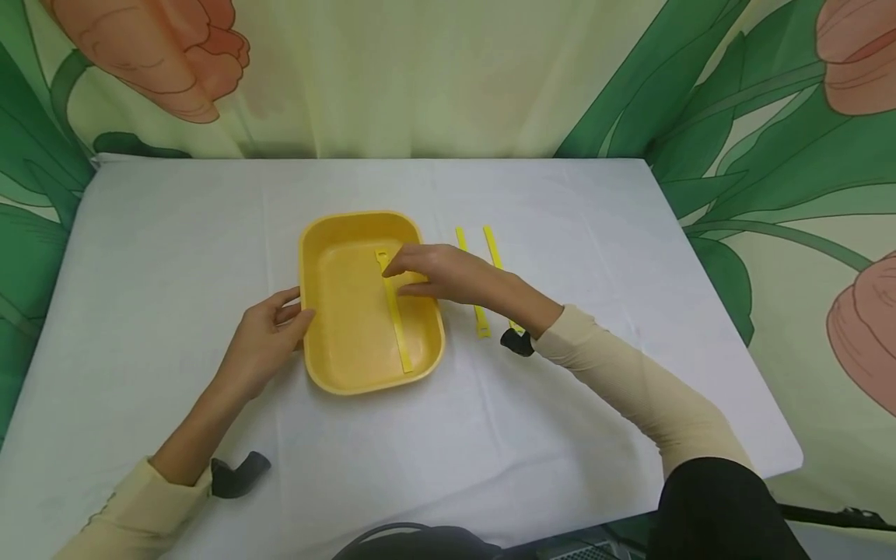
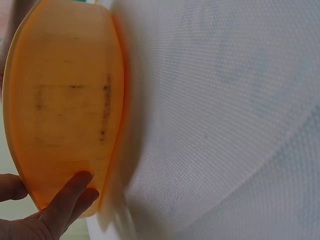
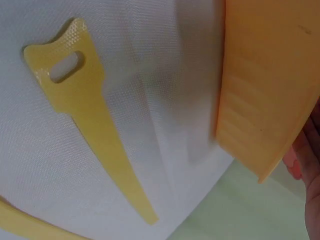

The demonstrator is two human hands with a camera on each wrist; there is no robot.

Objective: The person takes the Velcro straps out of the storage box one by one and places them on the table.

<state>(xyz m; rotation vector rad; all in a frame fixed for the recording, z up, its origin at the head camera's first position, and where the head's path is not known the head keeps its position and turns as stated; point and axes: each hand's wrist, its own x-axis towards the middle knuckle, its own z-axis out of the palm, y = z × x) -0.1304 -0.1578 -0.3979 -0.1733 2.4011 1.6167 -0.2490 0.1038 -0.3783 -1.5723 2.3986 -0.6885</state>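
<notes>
A yellow plastic tray (image 1: 339,311) stands on the white cloth in the head view. My left hand (image 1: 262,338) grips its left side, thumb over the rim and fingers against the outer wall (image 2: 72,120). Inside the tray a yellow hook-and-loop cable tie (image 1: 395,319) lies lengthwise, its slotted head at the far end. Over the tray's right rim reaches my right hand (image 1: 448,272), fingertips beside that head, thumb and fingers apart. Two more yellow ties lie to the right, a nearer one (image 1: 481,320) and a farther one (image 1: 492,247), both partly covered by the right arm.
The white-clothed table (image 1: 175,233) backs onto a flowered curtain (image 1: 434,78). Black pieces hang at the left cuff (image 1: 241,476) and right cuff (image 1: 516,342). In the right wrist view, one tie (image 3: 102,125) shows whole, with a slotted head and tapering strip.
</notes>
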